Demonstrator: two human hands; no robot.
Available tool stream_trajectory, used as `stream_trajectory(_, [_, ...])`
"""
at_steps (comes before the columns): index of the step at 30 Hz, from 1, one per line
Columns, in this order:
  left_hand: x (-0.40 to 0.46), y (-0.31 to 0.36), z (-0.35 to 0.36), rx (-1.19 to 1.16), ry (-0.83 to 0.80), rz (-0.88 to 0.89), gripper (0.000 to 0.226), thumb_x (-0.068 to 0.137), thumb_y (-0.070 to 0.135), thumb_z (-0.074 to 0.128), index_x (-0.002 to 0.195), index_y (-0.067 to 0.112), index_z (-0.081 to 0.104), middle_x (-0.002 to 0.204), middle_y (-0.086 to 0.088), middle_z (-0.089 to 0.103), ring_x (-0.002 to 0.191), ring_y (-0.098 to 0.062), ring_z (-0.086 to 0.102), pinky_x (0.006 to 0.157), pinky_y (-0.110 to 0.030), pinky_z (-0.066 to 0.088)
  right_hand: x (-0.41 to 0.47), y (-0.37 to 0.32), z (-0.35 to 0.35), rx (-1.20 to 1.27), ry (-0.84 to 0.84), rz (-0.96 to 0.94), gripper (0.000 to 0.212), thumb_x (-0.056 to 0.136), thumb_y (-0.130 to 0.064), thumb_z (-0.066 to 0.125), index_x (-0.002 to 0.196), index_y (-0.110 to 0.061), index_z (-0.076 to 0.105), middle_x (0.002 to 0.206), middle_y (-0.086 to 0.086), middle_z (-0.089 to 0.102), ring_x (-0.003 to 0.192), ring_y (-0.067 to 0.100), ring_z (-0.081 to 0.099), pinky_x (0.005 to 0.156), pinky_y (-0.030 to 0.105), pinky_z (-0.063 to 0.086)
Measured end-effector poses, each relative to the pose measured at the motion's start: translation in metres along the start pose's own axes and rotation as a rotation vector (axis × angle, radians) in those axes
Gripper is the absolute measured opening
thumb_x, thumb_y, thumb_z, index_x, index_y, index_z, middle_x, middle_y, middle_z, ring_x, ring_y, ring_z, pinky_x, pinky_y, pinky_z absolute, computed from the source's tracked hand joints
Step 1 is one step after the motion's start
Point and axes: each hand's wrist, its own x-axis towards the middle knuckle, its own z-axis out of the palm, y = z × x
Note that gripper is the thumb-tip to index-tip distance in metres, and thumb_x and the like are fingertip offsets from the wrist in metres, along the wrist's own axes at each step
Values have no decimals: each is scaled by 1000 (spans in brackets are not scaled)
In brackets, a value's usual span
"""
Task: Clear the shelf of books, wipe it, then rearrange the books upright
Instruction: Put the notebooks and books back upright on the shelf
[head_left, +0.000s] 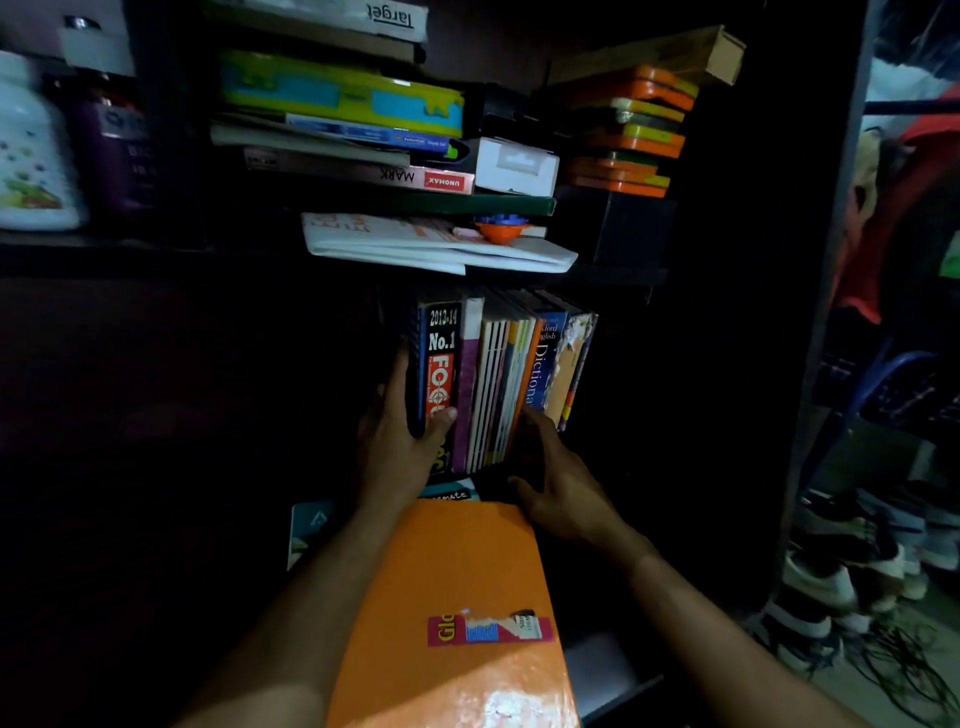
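A row of books (498, 384) stood upright on a dark shelf (613, 280), packed close side by side. The left hand (400, 441) held the left end of the row, with its fingers flat against the outside book and its thumb curled over the spine of the red and black "No.1" book (440, 364). The right hand (561, 493) was at the right end, low down, with its fingers spread and loose, touching the bottom of the blue dictionary (540, 364). It held nothing. A big orange book (457, 613) lay flat below the hands, close to the person, with a red sticker on its cover. On the shelf above, more books and boxes (363, 130) lay flat in messy piles. Shoes (831, 587) sat on the floor far to the right.
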Motion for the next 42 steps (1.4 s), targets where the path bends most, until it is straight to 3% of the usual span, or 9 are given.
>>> stream_trajectory(5, [-7,8,-9,-19,122,-15,82,89,37,74,156,34,27,153,-9,43,139,-34,35,99,-43,38,-1,1,-1,-16,-68,-46,89,96,-17,63,159,-35,2,161,-6,32,144,12,35,116,36,35])
stream_trajectory(10, [-8,11,-10,68,159,-2,76,90,42,71,155,30,33,145,-11,52,132,-36,45,102,-51,43,2,3,-1,43,-77,-19,82,100,-17,59,159,-38,5,158,-13,33,135,-3,31,109,24,32])
stream_trajectory(14, [-3,4,-7,114,40,-14,75,93,55,57,157,31,27,151,-11,46,136,-36,43,100,-49,43,-1,2,0,112,93,25,56,100,-27,59,148,-40,32,124,-36,47,112,-17,49,94,9,43])
stream_trajectory(17, [0,0,-9,62,35,19,77,90,50,66,153,24,32,149,-11,46,133,-30,45,92,-37,40,-12,-3,-2,126,218,95,29,98,-35,61,125,-37,52,104,-32,53,97,-17,54,77,5,48])
stream_trajectory(22, [4,3,-25,40,37,150,27,93,41,67,99,18,54,83,3,59,74,-16,60,57,-33,46,-51,-5,-1,-181,-113,-88,54,91,-2,56,130,-39,57,139,-19,46,131,0,37,114,24,34])
stream_trajectory(29, [6,-4,-40,62,-336,186,35,95,38,66,71,14,65,71,-6,65,72,-23,66,69,-50,57,-72,1,2,-111,-225,-274,61,93,-7,57,140,-46,52,155,-26,38,150,-1,20,124,36,22])
stream_trajectory(34, [11,-2,-45,-196,-170,59,35,100,33,60,70,15,63,60,0,58,55,-8,52,58,-30,40,-78,1,-4,82,206,-287,41,94,-7,61,127,-31,66,137,-16,61,136,4,49,113,26,40])
stream_trajectory(37, [15,-9,-45,-297,-52,34,35,97,40,59,74,15,63,65,-10,59,60,-18,53,61,-32,38,-83,-2,-10,234,577,-121,32,96,-2,62,113,-30,67,105,-28,69,99,-7,65,84,14,51])
stream_trajectory(42, [14,-18,-32,-127,116,27,32,95,32,67,121,21,53,96,-6,62,82,-20,61,64,-33,49,-83,-2,-14,271,930,108,4,103,-19,53,105,-21,56,84,-20,66,72,-7,59,65,22,44])
